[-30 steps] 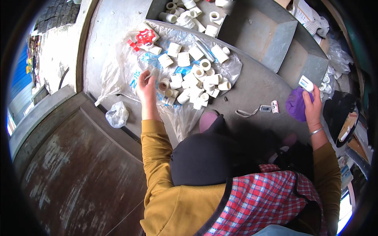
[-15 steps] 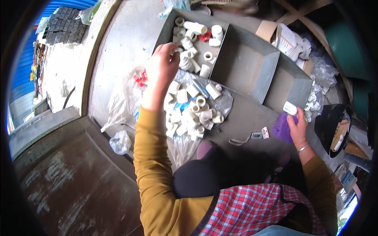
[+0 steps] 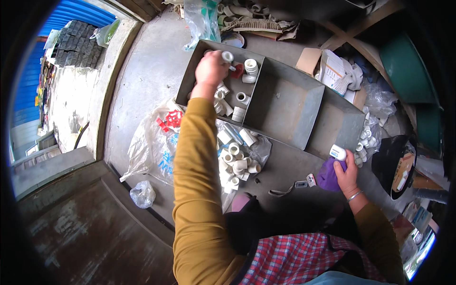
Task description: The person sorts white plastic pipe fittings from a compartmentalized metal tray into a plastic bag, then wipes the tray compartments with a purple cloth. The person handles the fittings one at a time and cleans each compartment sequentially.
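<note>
Over the left compartment of the grey divided tray (image 3: 292, 142), my left hand (image 3: 209, 71) is closed on a white plastic pipe fitting (image 3: 227, 57), its round open end showing past the fingers. Other white fittings (image 3: 239, 113) and a red piece (image 3: 237, 71) lie in that compartment around the hand. My right hand (image 3: 348, 172), by the tray's near right corner, grips a white rounded plastic fitting (image 3: 337, 152) with small print on it. A purple cloth bundle (image 3: 327, 175) sits against the right fingers; whether they hold it too, I cannot tell.
A pile of white fittings (image 3: 240, 161) lies on plastic in front of the tray. Red pieces (image 3: 173, 118) rest on a clear bag to the left. A small strapped device (image 3: 301, 184) is on the floor. Cardboard boxes (image 3: 308, 61) and a black bag (image 3: 392, 156) stand right.
My left hand has moved from the tray's left edge into the left compartment and closed on a fitting. My right hand keeps its white piece. The whole view has shifted.
</note>
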A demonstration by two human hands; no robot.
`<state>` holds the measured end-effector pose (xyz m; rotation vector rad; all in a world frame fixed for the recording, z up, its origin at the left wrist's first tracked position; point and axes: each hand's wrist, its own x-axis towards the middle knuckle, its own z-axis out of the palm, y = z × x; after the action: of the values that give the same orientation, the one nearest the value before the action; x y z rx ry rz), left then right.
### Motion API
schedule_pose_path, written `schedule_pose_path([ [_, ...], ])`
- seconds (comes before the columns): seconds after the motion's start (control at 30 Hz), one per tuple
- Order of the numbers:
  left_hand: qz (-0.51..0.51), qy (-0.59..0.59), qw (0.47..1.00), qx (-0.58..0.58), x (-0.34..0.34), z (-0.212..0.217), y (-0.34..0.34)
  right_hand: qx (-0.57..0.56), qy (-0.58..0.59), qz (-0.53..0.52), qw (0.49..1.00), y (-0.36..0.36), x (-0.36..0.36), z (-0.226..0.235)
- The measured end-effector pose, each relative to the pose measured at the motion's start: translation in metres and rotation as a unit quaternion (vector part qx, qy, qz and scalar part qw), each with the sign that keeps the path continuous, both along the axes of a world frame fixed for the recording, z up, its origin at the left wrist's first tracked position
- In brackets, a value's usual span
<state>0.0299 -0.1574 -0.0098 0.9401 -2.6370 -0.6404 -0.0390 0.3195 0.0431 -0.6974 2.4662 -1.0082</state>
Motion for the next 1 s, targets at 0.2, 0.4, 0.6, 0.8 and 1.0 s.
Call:
schedule_pose_path([
  [0.2,0.152,0.233,0.874,0.398,0.049,0.046,-0.002,0.005,-0.019,0.012,1.0,0.001,-0.001,0.003],
  [0.4,0.106,0.359,0.735,0.566,0.127,0.072,0.027,0.006,-0.038,0.022,0.999,-0.001,-0.003,0.003],
  [0.6,0.127,0.358,0.707,0.596,0.226,0.045,0.071,-0.018,-0.053,0.019,0.998,-0.001,-0.002,0.001],
  [0.8,0.36,0.361,0.614,0.603,0.281,-0.005,0.082,-0.018,-0.059,0.015,0.998,-0.001,-0.006,0.002],
  [1.0,0.409,0.32,0.69,0.504,0.28,-0.022,0.069,-0.019,-0.058,0.014,0.998,-0.001,-0.004,0.001],
])
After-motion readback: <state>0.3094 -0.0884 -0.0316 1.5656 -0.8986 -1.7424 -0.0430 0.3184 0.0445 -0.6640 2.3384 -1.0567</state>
